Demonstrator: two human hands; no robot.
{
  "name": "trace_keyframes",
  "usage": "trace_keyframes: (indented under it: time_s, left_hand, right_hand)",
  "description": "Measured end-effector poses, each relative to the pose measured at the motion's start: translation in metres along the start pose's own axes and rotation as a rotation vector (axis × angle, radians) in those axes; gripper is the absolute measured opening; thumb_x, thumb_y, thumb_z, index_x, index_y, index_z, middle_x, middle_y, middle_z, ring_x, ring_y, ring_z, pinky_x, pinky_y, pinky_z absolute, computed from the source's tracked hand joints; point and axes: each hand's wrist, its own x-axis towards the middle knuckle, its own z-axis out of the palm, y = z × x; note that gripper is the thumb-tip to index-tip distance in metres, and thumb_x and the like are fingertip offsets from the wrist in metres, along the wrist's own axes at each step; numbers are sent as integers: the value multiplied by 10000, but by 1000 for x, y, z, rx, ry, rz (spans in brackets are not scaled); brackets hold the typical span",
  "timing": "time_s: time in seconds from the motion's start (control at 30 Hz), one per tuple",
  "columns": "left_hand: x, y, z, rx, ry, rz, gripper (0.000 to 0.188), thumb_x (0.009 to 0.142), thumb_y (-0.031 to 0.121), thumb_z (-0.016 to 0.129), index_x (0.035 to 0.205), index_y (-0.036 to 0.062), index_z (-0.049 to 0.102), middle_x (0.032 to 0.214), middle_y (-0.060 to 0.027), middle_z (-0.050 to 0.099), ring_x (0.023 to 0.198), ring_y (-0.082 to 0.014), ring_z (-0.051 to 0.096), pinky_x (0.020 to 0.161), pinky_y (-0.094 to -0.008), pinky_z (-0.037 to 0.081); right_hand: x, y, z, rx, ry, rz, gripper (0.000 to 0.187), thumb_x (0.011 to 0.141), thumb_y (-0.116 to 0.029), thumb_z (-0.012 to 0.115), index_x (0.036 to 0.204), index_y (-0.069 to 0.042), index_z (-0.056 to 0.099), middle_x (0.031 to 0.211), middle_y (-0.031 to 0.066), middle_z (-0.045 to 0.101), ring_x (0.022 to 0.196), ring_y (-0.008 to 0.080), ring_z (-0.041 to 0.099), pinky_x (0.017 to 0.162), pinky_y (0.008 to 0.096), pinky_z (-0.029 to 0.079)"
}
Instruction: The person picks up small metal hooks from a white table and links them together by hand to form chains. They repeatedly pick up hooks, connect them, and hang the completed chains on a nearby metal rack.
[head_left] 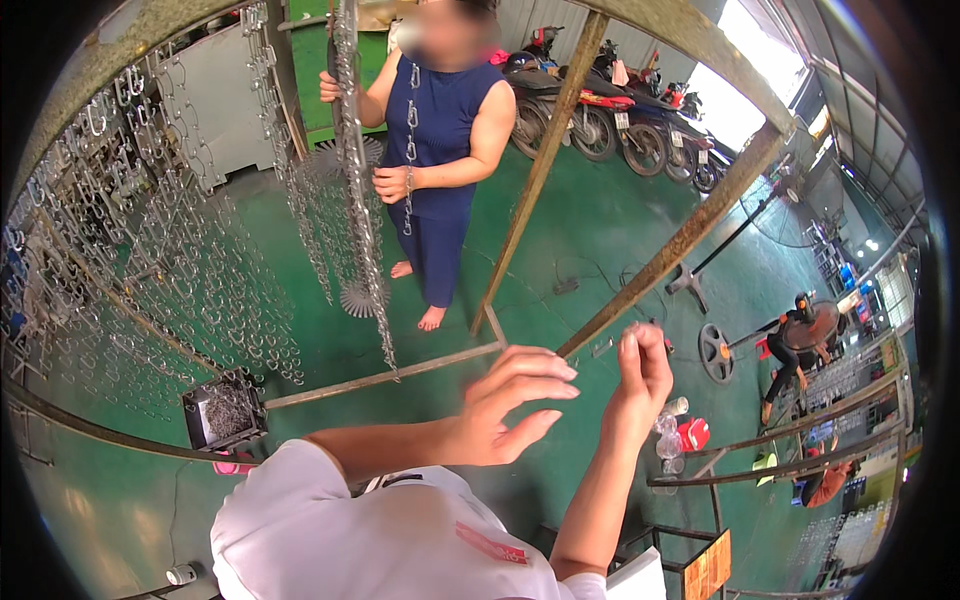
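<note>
My left hand hovers in front of my chest, its fingers spread and thumb apart, with nothing in it. To its right, my right hand is raised with thumb and fingertips pinched together. A small shiny metal piece shows at those fingertips; it looks like a chain link, but is too small to tell surely. Across the metal frame, a person in dark blue holds a hanging bundle of metal chains with one hand. Their other hand is at a shorter chain of larger links.
Many chains hang in rows on the left. A dark bin of small metal pieces stands below them. A rusty slanting beam rises beyond my hands. Motorbikes and a standing fan are farther off. Another person works at right.
</note>
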Motion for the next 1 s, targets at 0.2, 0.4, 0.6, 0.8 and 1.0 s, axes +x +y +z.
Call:
trace_keyframes:
  time_s: [0.2, 0.4, 0.6, 0.8, 1.0]
  left_hand:
    - [-11, -1, -24, 162, 131, -21, 198, 833, -82, 596, 1011, -12, 649, 1054, -148, 632, 907, -270, 608, 761, -338, 496]
    - [-25, 4, -34, 304, 193, -100, 180, 841, -83, 581, 994, -21, 653, 994, -149, 655, 860, -259, 626, 732, -338, 502]
    - [-35, 11, -30, 514, 341, -243, 185, 835, -100, 576, 983, -15, 646, 938, -128, 668, 830, -243, 634, 744, -326, 504]
    - [-41, 6, -15, 645, 425, -338, 202, 826, -117, 573, 981, -9, 645, 925, -124, 664, 827, -235, 637, 736, -307, 505]
    - [-44, -1, -14, 727, 480, -402, 202, 821, -124, 572, 973, -15, 647, 925, -122, 665, 815, -233, 640, 733, -299, 507]
  right_hand:
    - [87, -2, 62, -29, -149, -112, 93, 897, -108, 663, 877, -22, 633, 863, -32, 543, 839, 76, 483, 796, 232, 371]
    - [155, -9, 117, 81, -249, -73, 162, 870, -127, 701, 976, -5, 702, 880, 1, 639, 850, 94, 539, 829, 262, 410]
    - [211, -26, 170, 217, -402, -160, 190, 865, -207, 705, 962, -44, 710, 771, -46, 609, 696, 62, 485, 667, 222, 344]
    - [268, -50, 211, 403, -593, -307, 148, 889, -131, 642, 1010, -48, 627, 804, -7, 613, 641, 67, 555, 518, 214, 380]
    - [293, -58, 248, 578, -414, -352, 107, 879, -129, 628, 984, -110, 635, 861, 4, 645, 692, 111, 567, 549, 239, 397]
